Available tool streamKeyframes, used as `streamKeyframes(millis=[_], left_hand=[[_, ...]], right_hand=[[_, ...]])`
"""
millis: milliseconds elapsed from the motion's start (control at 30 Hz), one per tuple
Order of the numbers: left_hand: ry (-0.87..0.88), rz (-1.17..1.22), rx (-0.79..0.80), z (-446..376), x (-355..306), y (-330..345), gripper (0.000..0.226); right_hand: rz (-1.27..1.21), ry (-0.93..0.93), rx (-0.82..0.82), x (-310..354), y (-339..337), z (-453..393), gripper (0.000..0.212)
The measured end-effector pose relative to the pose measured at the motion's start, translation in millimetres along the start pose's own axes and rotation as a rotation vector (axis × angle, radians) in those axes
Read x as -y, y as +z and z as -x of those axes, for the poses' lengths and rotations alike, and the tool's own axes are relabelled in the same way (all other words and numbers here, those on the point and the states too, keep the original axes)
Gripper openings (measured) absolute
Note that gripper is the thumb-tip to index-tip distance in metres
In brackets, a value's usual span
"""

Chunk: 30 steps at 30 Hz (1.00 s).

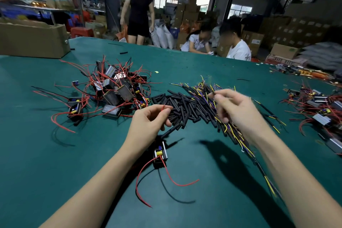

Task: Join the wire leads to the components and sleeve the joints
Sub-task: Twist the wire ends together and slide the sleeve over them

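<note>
While boxes (187, 12) crowd the warehouse, green table (55, 153) bears sleeves (185, 107); left hand (148, 124) pinches red lead (162, 107), right hand (235, 107) a wire (212, 92).

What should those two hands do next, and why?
Probably bring the two wire tips together. The left hand pinches a red lead from the component below it, the right hand pinches a thin wire end, and the tips are still apart.

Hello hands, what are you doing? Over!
Left hand pinches red lead. Right hand pinches wire end. Component below left wrist, not joined. Sleeve pile close, nothing blocking.
</note>
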<state>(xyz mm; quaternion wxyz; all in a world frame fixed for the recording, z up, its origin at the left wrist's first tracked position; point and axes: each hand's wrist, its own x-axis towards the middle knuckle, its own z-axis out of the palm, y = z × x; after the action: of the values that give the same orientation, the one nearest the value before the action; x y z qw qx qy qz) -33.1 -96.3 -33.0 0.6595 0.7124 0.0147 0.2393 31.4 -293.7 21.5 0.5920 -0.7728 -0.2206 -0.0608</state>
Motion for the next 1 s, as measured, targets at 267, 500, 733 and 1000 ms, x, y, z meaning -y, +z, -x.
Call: streamKeyframes(millis=[267, 500, 733, 1000], left_hand=[[0.063, 0.028, 0.122, 3, -2, -1, 0.015], [0.047, 0.018, 0.084, 3, 0, 1, 0.019], [0.061, -0.01, 0.093, 1, 3, 1, 0.015], [0.058, -0.046, 0.153, 3, 4, 2, 0.012]], right_hand=[[0.059, 0.068, 0.271, -12, 45, 16, 0.016], [0.041, 0.072, 0.18, -24, 47, 22, 0.016], [0.029, 0.117, 0.15, -22, 46, 25, 0.016], [0.35, -0.123, 0.074, -19, 50, 33, 0.013]])
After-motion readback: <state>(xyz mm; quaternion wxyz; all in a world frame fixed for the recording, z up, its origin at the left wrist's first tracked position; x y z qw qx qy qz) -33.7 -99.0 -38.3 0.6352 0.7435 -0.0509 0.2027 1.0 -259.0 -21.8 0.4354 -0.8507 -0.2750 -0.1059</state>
